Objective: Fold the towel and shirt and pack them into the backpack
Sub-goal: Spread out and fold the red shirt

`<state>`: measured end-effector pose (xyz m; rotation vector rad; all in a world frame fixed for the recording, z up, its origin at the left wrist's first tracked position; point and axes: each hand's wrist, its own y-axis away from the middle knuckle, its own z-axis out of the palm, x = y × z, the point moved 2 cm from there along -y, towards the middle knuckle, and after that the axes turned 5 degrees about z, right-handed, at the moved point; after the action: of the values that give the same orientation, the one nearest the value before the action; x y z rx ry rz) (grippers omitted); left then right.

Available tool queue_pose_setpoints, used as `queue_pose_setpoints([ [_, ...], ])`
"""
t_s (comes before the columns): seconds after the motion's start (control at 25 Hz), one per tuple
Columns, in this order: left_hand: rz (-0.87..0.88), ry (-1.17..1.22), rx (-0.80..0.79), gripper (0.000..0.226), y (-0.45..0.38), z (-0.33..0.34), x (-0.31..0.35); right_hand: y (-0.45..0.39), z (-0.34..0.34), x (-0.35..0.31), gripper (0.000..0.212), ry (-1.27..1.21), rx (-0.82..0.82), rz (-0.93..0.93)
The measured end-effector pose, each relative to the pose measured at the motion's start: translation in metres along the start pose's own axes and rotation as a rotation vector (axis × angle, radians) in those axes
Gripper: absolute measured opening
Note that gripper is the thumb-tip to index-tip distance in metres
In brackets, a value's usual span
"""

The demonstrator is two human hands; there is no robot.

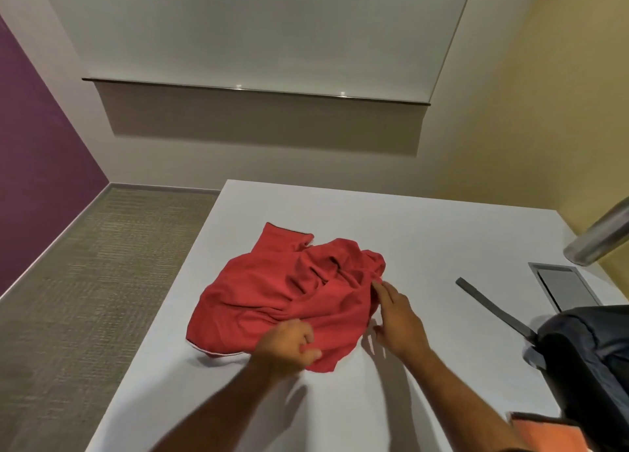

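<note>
The white rectangular table (425,233) fills the lower middle of the view. On it, slightly toward nine o'clock from its centre, lies the crumpled red fabric shirt (272,288) with pale edging, bunched and creased, nothing folded yet. At three to four o'clock, at the table's right edge, sits the dark navy backpack (589,359), well apart from the shirt, its grey webbing strap (490,307) trailing toward the centre. At five o'clock a folded orange cloth (551,431), possibly the towel, shows only in part.

The left hand (286,344) has its fingers curled into the shirt's near hem at six o'clock, gripping a fold of cloth. The right hand (398,318) lies with straight, relaxed fingers along the shirt's three o'clock edge, touching the fabric and grasping nothing.

The step in hand looks like spreading the shirt flat before folding; packing is far off. Next would likely call for pulling hem and side apart to smooth the bunched middle, while keeping the cloth from sliding off the nine o'clock table edge.
</note>
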<state>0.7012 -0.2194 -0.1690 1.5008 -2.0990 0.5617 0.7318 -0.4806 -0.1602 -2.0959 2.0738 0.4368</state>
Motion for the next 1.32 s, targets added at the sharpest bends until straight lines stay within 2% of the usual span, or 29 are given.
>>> queue_pose_setpoints([
  [0.04,0.067,-0.023,-0.064,0.044,0.004,0.023,0.006,-0.002,0.004,0.000,0.091,-0.089,-0.012,0.032],
  [0.08,0.109,-0.084,-0.150,0.064,0.007,0.043,0.011,-0.005,0.006,-0.001,0.089,-0.198,-0.031,0.063],
  [0.12,0.107,-0.143,-0.195,0.076,0.007,0.056,0.013,-0.006,0.005,-0.004,0.077,-0.295,-0.026,0.079],
  [0.2,0.085,-0.264,-0.238,0.081,0.009,0.067,0.013,-0.010,0.002,-0.013,0.044,-0.397,0.065,0.076],
  [0.32,0.080,-0.335,-0.129,0.071,0.012,0.067,0.005,-0.002,-0.004,-0.041,0.016,-0.506,0.122,0.057],
  [0.4,0.093,-0.261,-0.014,0.055,0.012,0.061,-0.003,0.009,-0.008,-0.067,0.005,-0.609,0.124,0.052],
  [0.48,0.021,-0.047,0.093,0.045,0.010,0.054,-0.005,0.021,-0.012,-0.094,0.009,-0.766,0.014,-0.007],
  [0.56,-0.153,0.215,0.285,0.035,0.008,0.038,0.002,0.032,-0.013,-0.116,0.025,-0.934,-0.210,-0.130],
  [0.6,-0.256,0.322,0.357,0.027,0.009,0.028,0.005,0.033,-0.012,-0.120,0.029,-1.021,-0.231,-0.123],
  [0.68,-0.364,0.483,0.462,0.012,0.010,0.008,0.008,0.022,-0.013,-0.109,0.025,-1.114,-0.019,0.132],
  [0.72,-0.374,0.505,0.488,0.015,0.011,-0.001,0.007,0.013,-0.013,-0.094,0.020,-1.028,0.114,0.269],
  [0.76,-0.387,0.520,0.501,0.022,0.012,-0.009,0.004,0.004,-0.011,-0.077,0.017,-0.855,0.177,0.326],
  [0.8,-0.399,0.548,0.510,0.031,0.012,-0.015,0.001,-0.004,-0.008,-0.060,0.016,-0.651,0.171,0.284],
  [0.88,-0.409,0.612,0.517,0.044,0.012,-0.022,-0.007,-0.020,0.006,-0.038,0.023,-0.318,0.002,0.059],
  [0.96,-0.392,0.635,0.475,0.048,0.012,-0.025,-0.015,-0.027,0.022,-0.030,0.031,-0.066,-0.224,-0.033],
  [1.0,-0.365,0.636,0.455,0.049,0.013,-0.027,-0.018,-0.027,0.023,-0.032,0.030,0.028,-0.276,-0.047],
  [1.08,-0.328,0.683,0.432,0.052,0.012,-0.035,-0.027,-0.027,0.018,-0.031,0.015,-0.053,-0.216,-0.017],
  [1.2,-0.279,0.596,0.428,0.048,0.007,-0.062,-0.046,-0.029,-0.011,-0.010,0.010,-0.319,0.067,0.126],
  [1.24,-0.261,0.541,0.435,0.041,0.003,-0.072,-0.054,-0.033,-0.026,0.002,0.015,-0.333,0.143,0.155],
  [1.32,-0.249,0.474,0.418,0.007,-0.004,-0.099,-0.058,-0.038,-0.064,0.023,0.028,-0.288,0.243,0.182],
])
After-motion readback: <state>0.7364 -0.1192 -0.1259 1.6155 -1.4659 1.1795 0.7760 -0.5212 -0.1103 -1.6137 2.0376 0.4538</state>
